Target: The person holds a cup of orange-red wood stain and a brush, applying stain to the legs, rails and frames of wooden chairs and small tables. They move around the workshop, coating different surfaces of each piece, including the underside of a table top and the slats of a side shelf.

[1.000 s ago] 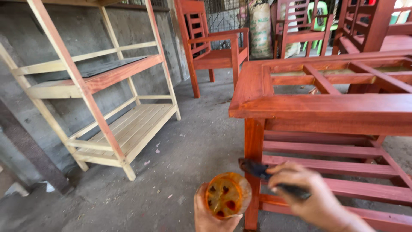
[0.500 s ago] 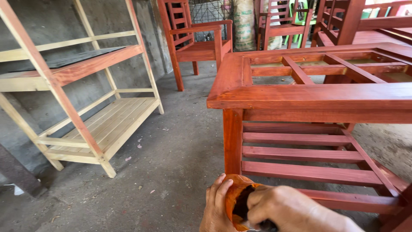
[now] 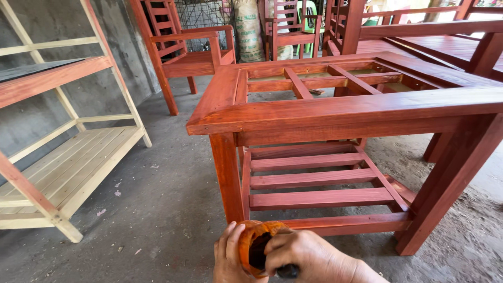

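Holding a small round container [image 3: 251, 246], stained orange-red, the left hand [image 3: 230, 259] has its fingers wrapped around the container's left side, a clenched grip. The right hand [image 3: 314, 259] is closed over a dark-handled tool [image 3: 285, 271], probably a brush, whose working end sits inside the container's dark opening; this grip is also clenched. Both hands and the container are at the bottom edge of the view, above the concrete floor [image 3: 157, 209], just in front of the near left leg [image 3: 228, 175] of a red-stained wooden table [image 3: 340, 112].

The table has an open framed top and a slatted lower shelf [image 3: 319, 181]. To the left, an unfinished pale wooden rack [image 3: 68, 167] stands on the floor by a grey wall [image 3: 63, 21]; one of its upper rails is stained red. Beyond the table's far left corner stands a red-stained wooden armchair [image 3: 186, 52], with more red furniture and a tall sack [image 3: 249, 29] behind it.
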